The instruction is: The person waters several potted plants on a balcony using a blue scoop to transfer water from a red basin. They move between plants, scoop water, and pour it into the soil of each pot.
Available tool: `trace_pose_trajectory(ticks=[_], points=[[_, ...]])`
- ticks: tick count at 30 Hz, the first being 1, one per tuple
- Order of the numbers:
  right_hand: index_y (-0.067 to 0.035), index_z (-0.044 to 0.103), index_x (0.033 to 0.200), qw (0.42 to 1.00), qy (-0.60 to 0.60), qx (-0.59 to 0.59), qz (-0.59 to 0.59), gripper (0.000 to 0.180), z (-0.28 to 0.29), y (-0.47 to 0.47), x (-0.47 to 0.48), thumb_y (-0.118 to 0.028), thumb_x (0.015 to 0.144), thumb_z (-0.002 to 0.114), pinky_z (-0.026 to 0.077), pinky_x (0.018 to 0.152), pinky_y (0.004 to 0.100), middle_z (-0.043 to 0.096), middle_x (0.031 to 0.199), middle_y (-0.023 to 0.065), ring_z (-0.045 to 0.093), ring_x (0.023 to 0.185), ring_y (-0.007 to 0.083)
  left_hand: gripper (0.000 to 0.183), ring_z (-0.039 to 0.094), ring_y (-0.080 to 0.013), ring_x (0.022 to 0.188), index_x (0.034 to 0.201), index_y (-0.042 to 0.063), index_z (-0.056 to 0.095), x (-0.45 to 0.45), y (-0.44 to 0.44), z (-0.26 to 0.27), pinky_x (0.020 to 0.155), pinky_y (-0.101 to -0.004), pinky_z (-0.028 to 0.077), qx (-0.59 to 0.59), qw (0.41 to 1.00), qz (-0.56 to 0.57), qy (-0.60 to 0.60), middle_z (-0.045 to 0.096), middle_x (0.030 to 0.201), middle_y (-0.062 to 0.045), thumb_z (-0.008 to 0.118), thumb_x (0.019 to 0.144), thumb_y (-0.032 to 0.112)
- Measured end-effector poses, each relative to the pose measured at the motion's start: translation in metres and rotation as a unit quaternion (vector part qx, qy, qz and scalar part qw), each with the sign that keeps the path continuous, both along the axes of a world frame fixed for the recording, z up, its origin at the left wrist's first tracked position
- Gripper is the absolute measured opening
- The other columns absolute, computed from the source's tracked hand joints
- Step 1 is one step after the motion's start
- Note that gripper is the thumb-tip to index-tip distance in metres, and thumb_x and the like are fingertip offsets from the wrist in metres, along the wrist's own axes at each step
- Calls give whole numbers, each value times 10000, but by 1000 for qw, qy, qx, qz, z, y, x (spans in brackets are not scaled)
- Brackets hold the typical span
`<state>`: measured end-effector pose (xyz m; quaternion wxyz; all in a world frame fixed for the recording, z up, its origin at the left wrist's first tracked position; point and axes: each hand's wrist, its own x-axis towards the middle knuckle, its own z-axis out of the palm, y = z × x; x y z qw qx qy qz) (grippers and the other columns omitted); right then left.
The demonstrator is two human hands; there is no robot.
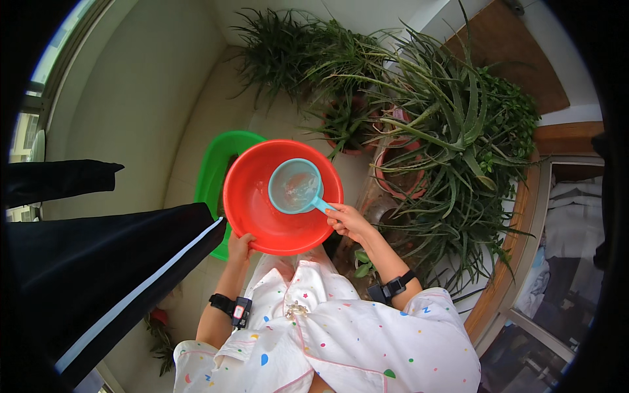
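My left hand (pixel 240 247) grips the near left rim of a round red plastic basin (pixel 248 211), its thumb over the edge. In my right hand (pixel 344 219) is the handle of a light blue plastic dipper (pixel 295 186), whose round bowl is over the basin's inside. Clear water seems to lie in the dipper; how much water the basin holds, I cannot tell. Part of a green plastic tub (pixel 209 172) shows behind and to the left of the basin, on the floor.
Potted aloe plants (pixel 457 123) crowd the right side, with a terracotta-coloured pot (pixel 400 189) among them. More spiky plants (pixel 280 54) stand at the far wall. Dark hanging cloth (pixel 113 260) with a white stripe reaches in from the left, close to my left hand. A wood-framed glass door (pixel 530 245) is at right.
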<state>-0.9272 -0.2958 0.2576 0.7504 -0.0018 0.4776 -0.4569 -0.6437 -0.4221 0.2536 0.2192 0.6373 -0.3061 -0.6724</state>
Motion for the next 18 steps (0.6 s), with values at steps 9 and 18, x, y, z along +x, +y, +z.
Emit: trace_pose_trajectory(ticks=[9, 18], points=[[-80, 453, 1196, 982, -77, -98, -141, 325, 59, -13, 16, -175, 893, 521, 203, 398, 120, 404, 636, -50, 270, 458, -17, 454, 546, -121, 494, 1097, 57, 460, 0, -13, -8, 328, -192, 398, 5, 998, -17, 66, 574, 792, -60, 492, 656, -47], [-87, 482, 1087, 950, 0, -155, -271, 228, 72, -114, -25, -188, 889, 532, 203, 392, 148, 420, 634, -40, 292, 451, -2, 124, 519, -86, 493, 850, 135, 545, 23, -38, -48, 411, -179, 408, 35, 998, -5, 59, 570, 669, 8, 572, 741, 83]])
